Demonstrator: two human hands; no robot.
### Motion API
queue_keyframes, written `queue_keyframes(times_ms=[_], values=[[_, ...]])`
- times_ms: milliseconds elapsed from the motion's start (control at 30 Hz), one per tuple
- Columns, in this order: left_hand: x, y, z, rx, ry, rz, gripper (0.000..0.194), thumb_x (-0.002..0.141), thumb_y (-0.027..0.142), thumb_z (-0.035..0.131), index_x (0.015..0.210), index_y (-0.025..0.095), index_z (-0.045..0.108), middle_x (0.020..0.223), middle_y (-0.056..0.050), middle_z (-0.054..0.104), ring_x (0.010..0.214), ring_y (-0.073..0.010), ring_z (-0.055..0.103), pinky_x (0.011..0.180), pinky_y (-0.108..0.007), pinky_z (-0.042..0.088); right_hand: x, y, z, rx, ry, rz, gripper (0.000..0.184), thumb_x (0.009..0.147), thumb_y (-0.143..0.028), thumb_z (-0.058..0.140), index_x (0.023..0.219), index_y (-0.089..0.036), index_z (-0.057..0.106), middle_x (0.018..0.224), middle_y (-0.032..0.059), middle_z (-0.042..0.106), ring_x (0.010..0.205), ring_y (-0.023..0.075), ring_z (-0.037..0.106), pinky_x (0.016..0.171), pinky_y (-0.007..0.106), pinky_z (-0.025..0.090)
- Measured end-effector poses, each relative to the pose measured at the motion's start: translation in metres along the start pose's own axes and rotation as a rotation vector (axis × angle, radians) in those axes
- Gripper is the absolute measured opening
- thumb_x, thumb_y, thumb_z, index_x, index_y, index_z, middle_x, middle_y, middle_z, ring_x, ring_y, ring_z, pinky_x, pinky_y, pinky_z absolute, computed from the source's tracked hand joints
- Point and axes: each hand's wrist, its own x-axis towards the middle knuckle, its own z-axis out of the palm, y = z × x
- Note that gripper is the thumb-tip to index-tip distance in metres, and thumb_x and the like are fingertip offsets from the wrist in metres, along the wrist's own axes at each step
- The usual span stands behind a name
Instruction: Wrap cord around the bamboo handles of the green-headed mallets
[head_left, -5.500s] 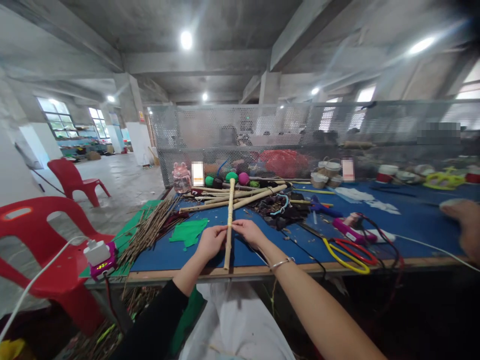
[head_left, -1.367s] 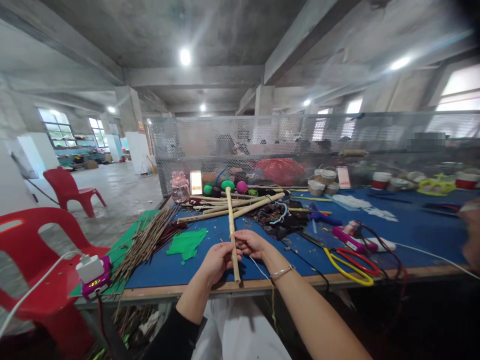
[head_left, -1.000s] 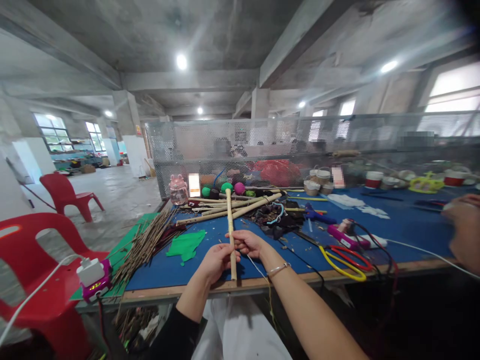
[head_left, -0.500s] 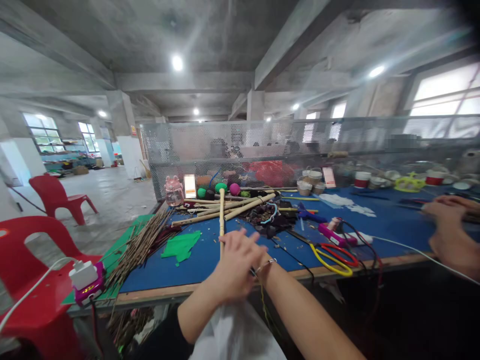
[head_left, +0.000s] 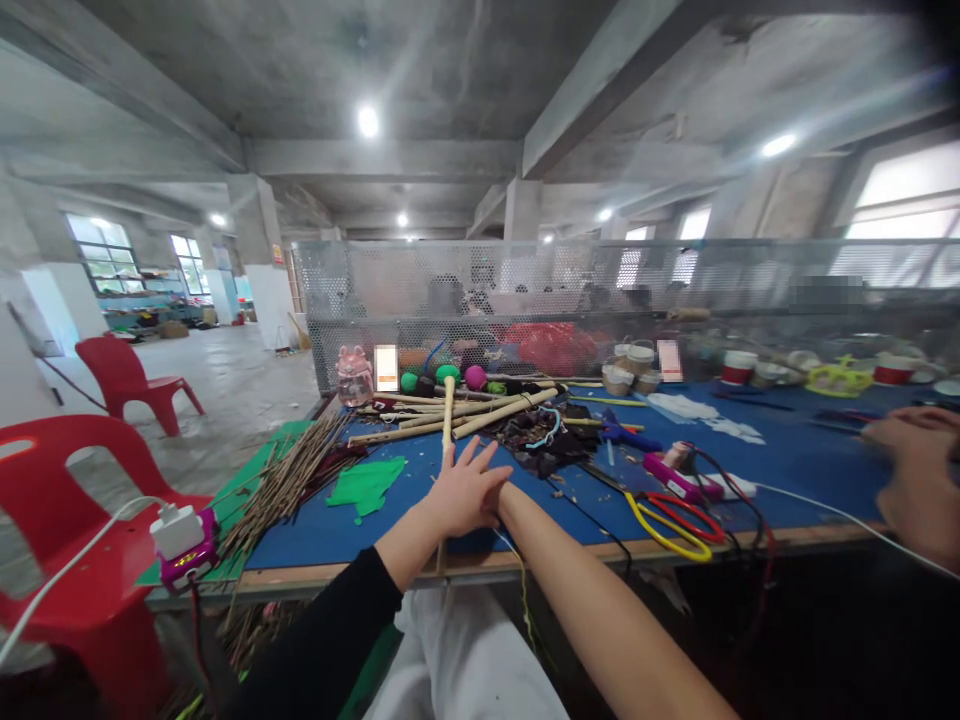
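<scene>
On the blue table [head_left: 787, 460], the stick [head_left: 447, 415] lies under your left hand [head_left: 463, 493], whose fingers [head_left: 475, 453] are now spread flat, not pinching like before, while your right hand hides behind it, so I cannot tell its grip.

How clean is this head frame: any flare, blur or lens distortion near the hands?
Head view: ceiling lamps flare into streaks; wide-angle bending warps the beams and table edge; the left hand, fingers spread over the bamboo stick, is fairly sharp, hiding the right hand; another person's hand is soft; mesh background hazy.
</scene>
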Motion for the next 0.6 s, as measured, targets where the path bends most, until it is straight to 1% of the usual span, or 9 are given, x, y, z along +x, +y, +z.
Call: queue_keyframes(times_ms=[67,100,133,167,233,300,367,467,600], values=[[-0.013,-0.006,0.001,-0.214,0.186,-0.156,0.070,0.058,0.040,0.069,0.121,0.023,0.044,0.126,-0.013,0.045,0.117,-0.0287,0.037,0.095,-0.044,0.028,0.014,0.021,0.006,0.115,-0.156,-0.033,0.013,0.068,-0.018,0.060,0.078,-0.012,0.066,0.066,0.0031,0.058,0.072,0.0154,0.057,0.055,0.023,0.043],[-0.020,-0.009,0.002,-0.302,0.311,-0.306,0.060,0.063,0.043,0.064,0.115,0.018,0.050,0.115,-0.015,0.053,0.107,-0.0263,0.048,0.088,-0.039,0.035,0.021,0.033,0.009,0.190,-0.251,-0.087,0.014,0.072,-0.023,0.056,0.073,-0.012,0.064,0.055,-0.0009,0.052,0.058,0.0117,0.053,0.045,0.019,0.041],[-0.026,-0.012,0.003,-0.364,0.405,-0.483,0.047,0.066,0.046,0.060,0.102,0.015,0.057,0.098,-0.014,0.061,0.092,-0.0243,0.055,0.079,-0.035,0.040,0.028,0.045,0.011,0.294,-0.337,-0.152,0.019,0.075,-0.027,0.052,0.070,-0.012,0.062,0.048,-0.0044,0.046,0.046,0.0090,0.047,0.038,0.017,0.037],[-0.032,-0.015,0.005,-0.422,0.404,-0.621,0.041,0.066,0.049,0.058,0.085,0.014,0.061,0.079,-0.012,0.063,0.076,-0.0224,0.059,0.068,-0.032,0.043,0.034,0.055,0.013,0.433,-0.431,-0.198,0.023,0.077,-0.031,0.049,0.069,-0.013,0.060,0.043,-0.0071,0.040,0.039,0.0071,0.039,0.034,0.016,0.033],[-0.038,-0.021,0.008,-0.584,0.258,-0.767,0.040,0.062,0.054,0.058,0.061,0.015,0.057,0.052,-0.005,0.057,0.050,-0.0172,0.054,0.050,-0.026,0.040,0.042,0.068,0.018,0.830,-0.691,-0.212,0.026,0.078,-0.037,0.048,0.070,-0.014,0.056,0.039,-0.0108,0.029,0.031,0.0047,0.025,0.029,0.015,0.025],[-0.038,-0.023,0.011,-0.783,0.119,-0.788,0.040,0.059,0.055,0.061,0.053,0.016,0.051,0.041,0.000,0.050,0.038,-0.0124,0.047,0.042,-0.023,0.034,0.045,0.073,0.024,1.300,-0.993,-0.131,0.027,0.073,-0.041,0.055,0.070,-0.015,0.051,0.038,-0.0129,0.023,0.031,0.0027,0.015,0.028,0.014,0.015],[-0.035,-0.021,0.014,-1.004,0.080,-0.787,0.038,0.057,0.051,0.064,0.053,0.016,0.049,0.041,0.002,0.049,0.037,-0.0092,0.044,0.041,-0.021,0.034,0.045,0.075,0.027,1.580,-1.164,0.003,0.030,0.066,-0.040,0.063,0.070,-0.015,0.048,0.039,-0.0131,0.023,0.032,0.0011,0.012,0.029,0.014,0.008],[-0.030,-0.015,0.019,-1.356,0.056,-0.771,0.033,0.059,0.044,0.066,0.058,0.014,0.053,0.049,0.002,0.052,0.041,-0.0060,0.045,0.045,-0.019,0.038,0.045,0.078,0.026,1.735,-1.254,0.115,0.028,0.065,-0.034,0.065,0.075,-0.014,0.050,0.039,-0.0125,0.025,0.033,0.0003,0.012,0.031,0.013,0.005],[-0.033,-0.009,0.026,-1.701,0.105,-0.724,0.025,0.065,0.034,0.066,0.070,0.011,0.057,0.057,0.001,0.054,0.046,-0.0043,0.047,0.044,-0.015,0.037,0.043,0.080,0.022,1.794,-1.314,0.155,0.026,0.065,-0.028,0.065,0.081,-0.013,0.051,0.040,-0.0122,0.026,0.032,0.0000,0.014,0.031,0.012,0.004]])
